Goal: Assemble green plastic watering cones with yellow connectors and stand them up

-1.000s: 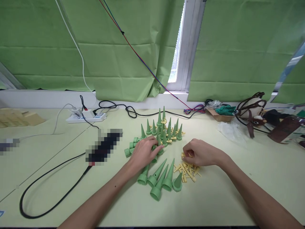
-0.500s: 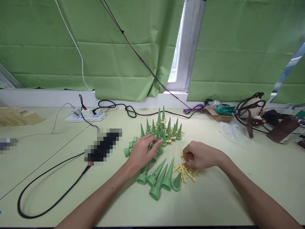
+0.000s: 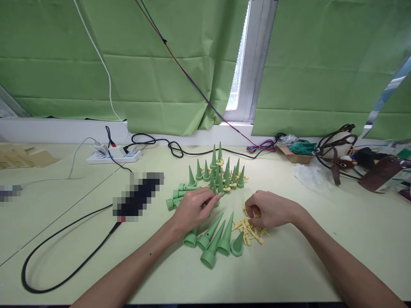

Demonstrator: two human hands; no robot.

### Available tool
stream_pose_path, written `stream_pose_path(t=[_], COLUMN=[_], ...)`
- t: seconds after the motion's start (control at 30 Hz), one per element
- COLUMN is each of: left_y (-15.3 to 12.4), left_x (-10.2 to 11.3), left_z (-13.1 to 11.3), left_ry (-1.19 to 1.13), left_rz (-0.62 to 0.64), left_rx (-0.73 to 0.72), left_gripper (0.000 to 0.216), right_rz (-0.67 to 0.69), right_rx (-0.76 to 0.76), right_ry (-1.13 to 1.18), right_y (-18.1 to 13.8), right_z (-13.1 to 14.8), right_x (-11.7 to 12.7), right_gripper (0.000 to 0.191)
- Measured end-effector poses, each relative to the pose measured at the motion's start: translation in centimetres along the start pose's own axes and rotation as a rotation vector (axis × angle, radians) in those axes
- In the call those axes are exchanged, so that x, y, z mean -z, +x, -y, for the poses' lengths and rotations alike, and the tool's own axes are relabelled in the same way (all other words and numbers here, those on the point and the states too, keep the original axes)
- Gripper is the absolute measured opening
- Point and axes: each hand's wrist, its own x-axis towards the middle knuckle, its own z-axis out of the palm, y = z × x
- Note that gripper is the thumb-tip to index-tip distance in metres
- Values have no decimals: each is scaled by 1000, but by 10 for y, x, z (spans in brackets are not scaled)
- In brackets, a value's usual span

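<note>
On the pale surface, green cones stood in a bunch with their points up. Some yellow bits showed in among them. A few cones lay on their sides to the left of the bunch. More lay close to me, with their wide round ends turned my way.

My left hand was over the cones, between the standing bunch and the near ones. Its fingers were bent and its thumb poked out to the right. It hid what was under it, so I could not tell if it was gripping a cone. My right hand was at the pile of small yellow pieces, just right of the near cones. Its fingers were curled in and covered part of the pile. One piece showed right by the fingertips, but I could not tell if they were pinching it.

Off to the left lay a dark thing, all blurred into squares, with a black cord looping from it. Behind it was a white power strip. Back on the right sat a small brown box, and a clear plastic bag lay just in front.
</note>
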Motion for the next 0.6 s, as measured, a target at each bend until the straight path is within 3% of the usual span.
stream_pose_path(t=[0.4, 0.6], left_y=[-3, -3], left_x=[-2, 0], left_z=[1, -1], left_ry=[43, 20], left_rz=[107, 93], left_rx=[-67, -65], left_gripper=[42, 32], right_rz=[-48, -378], right_rx=[21, -8], right_ry=[19, 82], right_y=[3, 10], right_z=[-2, -3], right_x=[-2, -6], right_gripper=[6, 11])
